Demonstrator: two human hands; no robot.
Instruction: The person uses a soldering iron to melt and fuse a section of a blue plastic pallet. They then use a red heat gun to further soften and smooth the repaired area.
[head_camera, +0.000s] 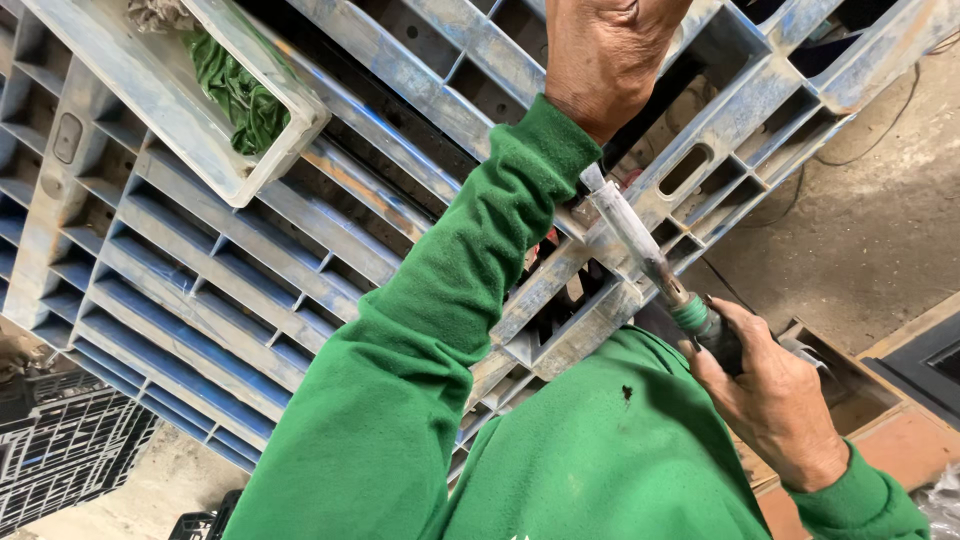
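Note:
My left hand (600, 50) reaches up over a worn blue plastic pallet (200, 270) at the top centre. Its back faces me and its fingers are cut off by the frame's edge. My right hand (775, 400), at the lower right, grips the dark handle of a long metal rod tool (640, 240) with a green band near the grip. The tool's shaft slants up and left, and its tip lies hidden behind my left green sleeve (440, 300), close to the pallet's ribs. My green top fills the bottom of the view.
A grey plastic tray (270, 150) holding a crumpled green cloth (240, 95) lies on the pallet at the upper left. A black lattice crate (60, 450) sits at the lower left. Concrete floor (880, 220) with a thin cable (870, 130) and a wooden frame (900, 420) lie to the right.

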